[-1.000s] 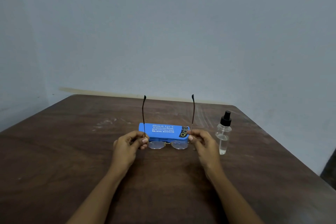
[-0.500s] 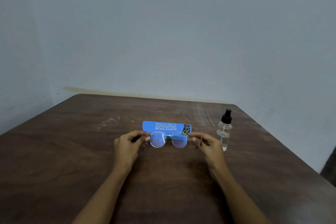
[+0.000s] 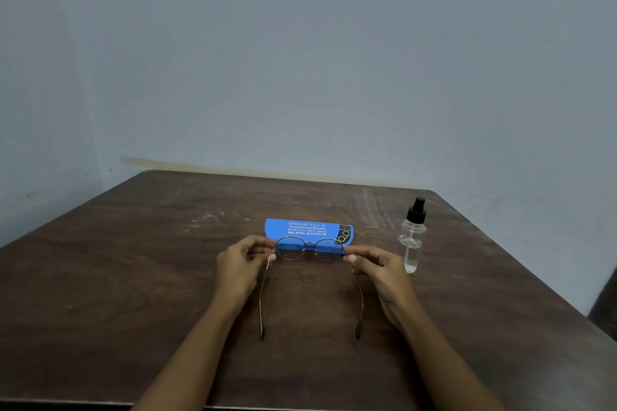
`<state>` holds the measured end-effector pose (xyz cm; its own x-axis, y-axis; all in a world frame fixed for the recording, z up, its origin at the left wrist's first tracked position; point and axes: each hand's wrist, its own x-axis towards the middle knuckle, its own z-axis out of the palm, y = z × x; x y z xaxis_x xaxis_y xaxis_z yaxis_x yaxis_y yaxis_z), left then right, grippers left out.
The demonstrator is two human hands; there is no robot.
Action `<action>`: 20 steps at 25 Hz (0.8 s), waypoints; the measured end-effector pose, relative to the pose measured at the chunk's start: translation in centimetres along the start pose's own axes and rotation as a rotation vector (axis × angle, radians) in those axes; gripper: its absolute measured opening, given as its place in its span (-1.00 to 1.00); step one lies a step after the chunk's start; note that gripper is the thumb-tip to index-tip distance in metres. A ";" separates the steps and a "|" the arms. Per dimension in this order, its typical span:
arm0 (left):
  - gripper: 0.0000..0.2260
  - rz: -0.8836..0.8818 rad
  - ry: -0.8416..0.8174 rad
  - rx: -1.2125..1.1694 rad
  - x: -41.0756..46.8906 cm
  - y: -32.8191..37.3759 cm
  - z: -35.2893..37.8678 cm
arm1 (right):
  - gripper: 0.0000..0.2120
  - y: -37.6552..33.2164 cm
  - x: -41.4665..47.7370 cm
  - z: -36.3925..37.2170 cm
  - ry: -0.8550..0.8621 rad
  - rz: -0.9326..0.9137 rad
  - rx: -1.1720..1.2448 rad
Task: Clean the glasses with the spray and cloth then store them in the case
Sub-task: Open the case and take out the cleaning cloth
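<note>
Thin-framed round glasses point(image 3: 310, 248) hang over the table, held at both hinges. My left hand point(image 3: 241, 265) pinches the left corner and my right hand point(image 3: 377, 269) pinches the right corner. The lenses face away from me and both temple arms stretch back toward me. Just behind the lenses lies a closed blue glasses case point(image 3: 309, 232) with white print. A clear spray bottle point(image 3: 412, 242) with a black nozzle stands upright to the right of my right hand. I see no cloth.
Everything sits on a dark brown wooden table point(image 3: 133, 294) set against a pale blue wall. The table's right edge runs diagonally close behind the bottle, and its near edge lies under my forearms.
The glasses have been flipped: a second ago the temple arms stood upward with the lenses low, then the lenses faced me, and now the arms point back toward me.
</note>
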<state>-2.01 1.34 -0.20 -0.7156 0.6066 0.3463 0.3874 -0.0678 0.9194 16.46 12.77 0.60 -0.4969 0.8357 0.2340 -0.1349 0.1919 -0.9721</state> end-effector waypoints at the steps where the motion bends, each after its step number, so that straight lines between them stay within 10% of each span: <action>1: -0.81 0.002 -0.006 0.011 0.1 0.0 0.0 | -0.81 0.0 0.0 0.0 -0.002 0.004 -0.001; 20: -0.80 -0.050 0.174 0.044 0.6 -1.0 0.2 | -0.83 0.9 0.6 -0.1 0.085 0.021 -0.041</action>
<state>-2.70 1.87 -0.97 -0.8229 0.4618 0.3309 0.3713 -0.0036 0.9285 16.09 13.48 -0.19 -0.4244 0.8800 0.2133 -0.0894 0.1937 -0.9770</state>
